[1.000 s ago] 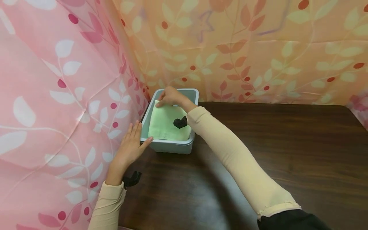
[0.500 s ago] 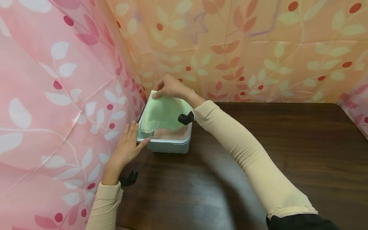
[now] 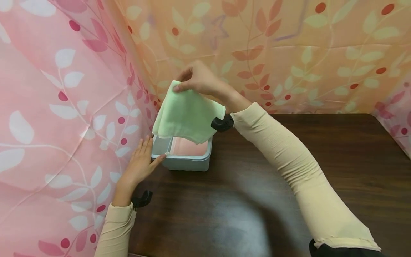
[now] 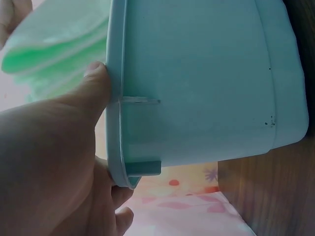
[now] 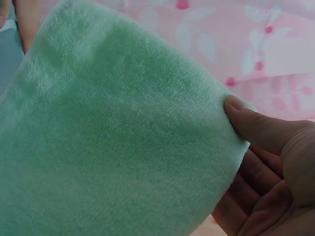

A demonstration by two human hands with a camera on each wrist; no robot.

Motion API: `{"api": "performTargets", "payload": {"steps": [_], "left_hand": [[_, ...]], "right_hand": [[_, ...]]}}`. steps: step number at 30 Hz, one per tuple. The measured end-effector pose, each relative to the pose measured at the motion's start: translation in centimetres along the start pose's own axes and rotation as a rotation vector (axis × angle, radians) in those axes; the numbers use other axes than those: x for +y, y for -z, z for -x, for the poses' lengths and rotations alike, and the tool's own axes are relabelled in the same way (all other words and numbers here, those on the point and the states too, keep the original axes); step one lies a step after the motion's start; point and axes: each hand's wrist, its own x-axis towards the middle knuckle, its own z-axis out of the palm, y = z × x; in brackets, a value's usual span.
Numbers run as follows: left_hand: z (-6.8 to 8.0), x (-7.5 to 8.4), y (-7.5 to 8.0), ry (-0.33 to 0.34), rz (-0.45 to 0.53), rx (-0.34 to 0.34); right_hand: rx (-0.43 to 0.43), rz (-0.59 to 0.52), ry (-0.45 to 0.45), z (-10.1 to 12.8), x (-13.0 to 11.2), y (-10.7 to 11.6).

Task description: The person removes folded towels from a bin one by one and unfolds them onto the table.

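Note:
Pinched at one corner between thumb and fingers, a folded pale green cloth (image 3: 189,117) hangs from my right hand (image 3: 202,78). It is over the light blue plastic bin (image 3: 187,163) and covers the bin's far part in the head view. Close up in the right wrist view, the cloth (image 5: 123,118) has a fuzzy, towel-like surface. My left hand (image 3: 138,167) rests at the bin's near left corner, its thumb at the front rim and its fingers straight along the left side. Beneath the cloth, a flat pink thing (image 3: 187,147) lies inside the bin, right of a thin divider.
The bin stands on a dark brown wooden table (image 3: 305,171), near its back left corner. A pink leaf-patterned curtain (image 3: 64,117) hangs close on the left, an orange one (image 3: 289,57) behind. A black wrist mount (image 3: 221,123) sits at my right wrist.
My right hand has lifted the green cloth up from inside the bin, uncovering the pink thing and the left part of the bin. The left hand has stayed at the bin's corner.

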Motion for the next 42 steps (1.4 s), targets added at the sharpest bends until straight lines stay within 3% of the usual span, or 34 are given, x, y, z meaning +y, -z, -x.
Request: {"api": "performTargets", "payload": {"steps": [8, 17, 22, 28, 34, 42], "left_hand": [[-0.9, -0.2, -0.1, -0.030, 0.015, -0.017], [-1.5, -0.3, 0.1, -0.083, 0.006, 0.004], [-1.7, 1.4, 0.1, -0.176, 0.006, 0.065], [-2.1, 4.3, -0.1, -0.310, 0.001, 0.116], [-2.8, 7.0, -0.8, -0.427, -0.021, 0.141], [-3.7, 9.7, -1.7, -0.512, -0.031, 0.140]], "right_hand": [[0.115, 0.037, 0.005, 3.6, -1.4, 4.5], [0.194, 0.067, -0.066, 8.0, 0.5, 7.6], [0.222, 0.076, -0.086, 9.7, 2.0, 8.5], [0.273, -0.025, -0.141, 11.7, 3.8, 9.2], [0.351, 0.070, -0.164, 13.6, 6.5, 9.5], [0.460, 0.028, -0.232, 15.5, 10.7, 7.6]]}}
